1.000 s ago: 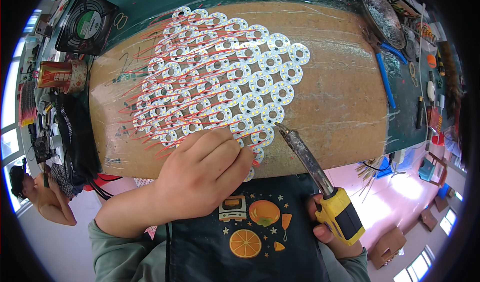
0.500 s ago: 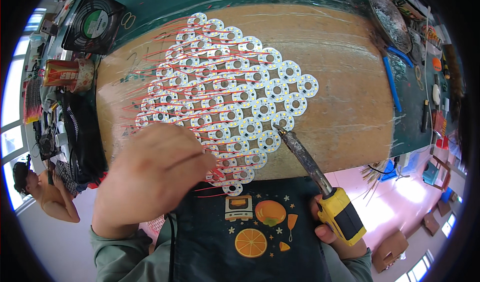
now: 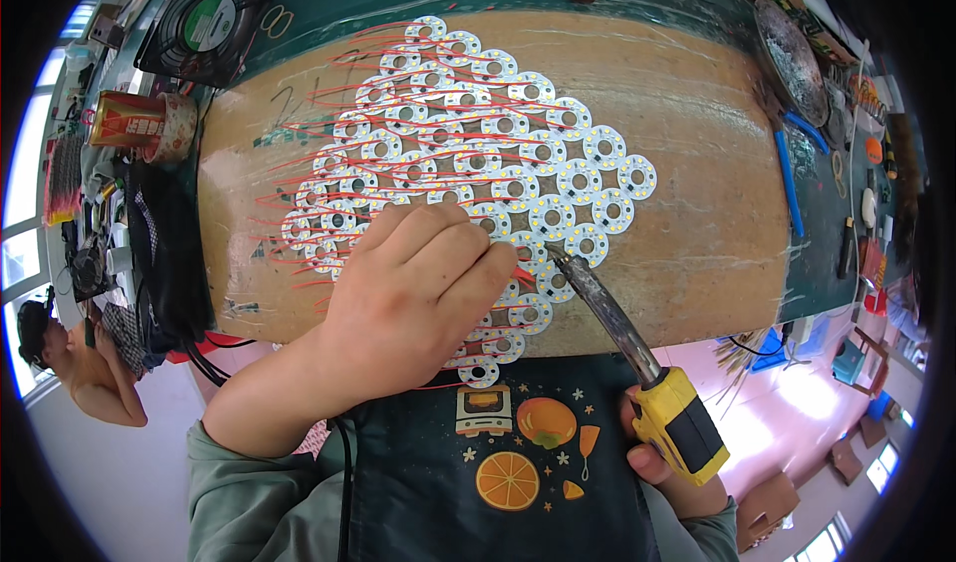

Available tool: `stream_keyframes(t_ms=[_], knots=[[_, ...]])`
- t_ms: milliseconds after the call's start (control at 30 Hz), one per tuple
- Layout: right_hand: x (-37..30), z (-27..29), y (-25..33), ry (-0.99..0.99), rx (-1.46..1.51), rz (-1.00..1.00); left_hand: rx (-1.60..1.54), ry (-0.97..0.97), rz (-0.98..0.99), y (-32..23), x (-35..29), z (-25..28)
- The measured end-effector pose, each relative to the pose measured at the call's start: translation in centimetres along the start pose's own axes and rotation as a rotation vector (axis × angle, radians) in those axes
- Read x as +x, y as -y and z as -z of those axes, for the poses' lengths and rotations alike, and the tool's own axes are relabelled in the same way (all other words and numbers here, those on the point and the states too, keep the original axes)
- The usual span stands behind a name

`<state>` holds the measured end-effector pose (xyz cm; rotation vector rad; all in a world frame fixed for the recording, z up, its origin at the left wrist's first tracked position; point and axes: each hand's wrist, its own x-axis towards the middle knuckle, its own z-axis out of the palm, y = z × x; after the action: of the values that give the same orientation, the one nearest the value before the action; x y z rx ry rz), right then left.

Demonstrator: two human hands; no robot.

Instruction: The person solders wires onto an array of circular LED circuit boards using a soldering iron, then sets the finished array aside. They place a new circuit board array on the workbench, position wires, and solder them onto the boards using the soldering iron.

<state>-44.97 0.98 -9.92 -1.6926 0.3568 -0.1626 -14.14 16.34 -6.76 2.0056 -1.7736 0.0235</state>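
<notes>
White ring-shaped LED boards (image 3: 580,181), joined in a diamond-shaped sheet, have red wires (image 3: 299,182) running off to the left from many of them. My left hand (image 3: 413,298) reaches over the lower part of the sheet, fingers pinched on red wire whose ends (image 3: 523,275) show at the fingertips. The hand hides the boards beneath it. Held in my right hand (image 3: 647,460) is a soldering iron (image 3: 682,425) with a yellow and black handle. Its tip lies at a ring board near the sheet's right edge, just right of my left fingertips.
Under the boards lies a brown worktop board (image 3: 697,214) on a green table. A black fan (image 3: 204,24) and a red-gold can (image 3: 129,121) stand at left. Blue-handled pliers (image 3: 787,179) and a metal dish (image 3: 792,59) lie at right. Another person (image 3: 90,363) sits at far left.
My left hand has moved right and forward, from the sheet's lower left to beside the iron's tip. The right hand and iron have barely moved; the whole view has shifted slightly.
</notes>
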Motion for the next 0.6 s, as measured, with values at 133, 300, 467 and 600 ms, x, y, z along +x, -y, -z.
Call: stream_keyframes(t_ms=[133,300,467,600], knots=[[0.30,-0.25,0.40,0.016,-0.038,-0.062,-0.014,-0.035,0.009,0.06,-0.01,-0.18],[0.19,-0.42,-0.42,0.024,-0.054,-0.021,-0.027,-0.042,0.011,0.11,-0.02,-0.21],[0.33,-0.56,-0.37,0.041,-0.058,-0.024,-0.044,-0.022,0.013,0.12,-0.07,-0.11],[0.48,-0.76,-0.27,0.012,-0.061,-0.046,-0.041,-0.016,0.025,0.01,-0.04,-0.11]])
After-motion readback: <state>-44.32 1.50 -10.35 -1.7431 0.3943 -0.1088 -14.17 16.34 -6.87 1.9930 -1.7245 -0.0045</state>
